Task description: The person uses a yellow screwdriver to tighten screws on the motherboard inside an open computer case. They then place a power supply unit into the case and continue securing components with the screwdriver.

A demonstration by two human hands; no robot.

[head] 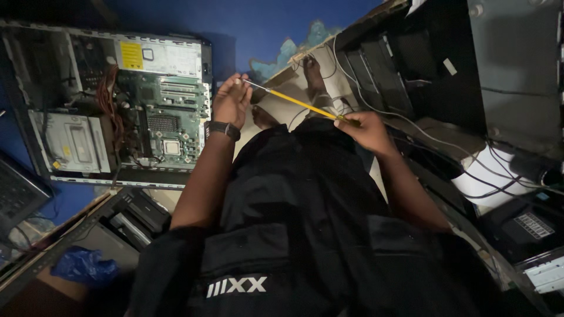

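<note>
Right hand point(367, 130) fist-grips long yellow-handled metal screwdriver point(296, 103); left hand point(231, 101) fingertips pinch its tip. Open desktop computer case point(126, 105) at 9 o'clock. Tip may jab fingers.

A black short-sleeved top point(305, 194) is worn, with a white mark printed near its lower hem. A dark watch point(225, 130) with a black strap is worn on the left wrist. Both forearms are left bare, and the feet are bare too.
</note>
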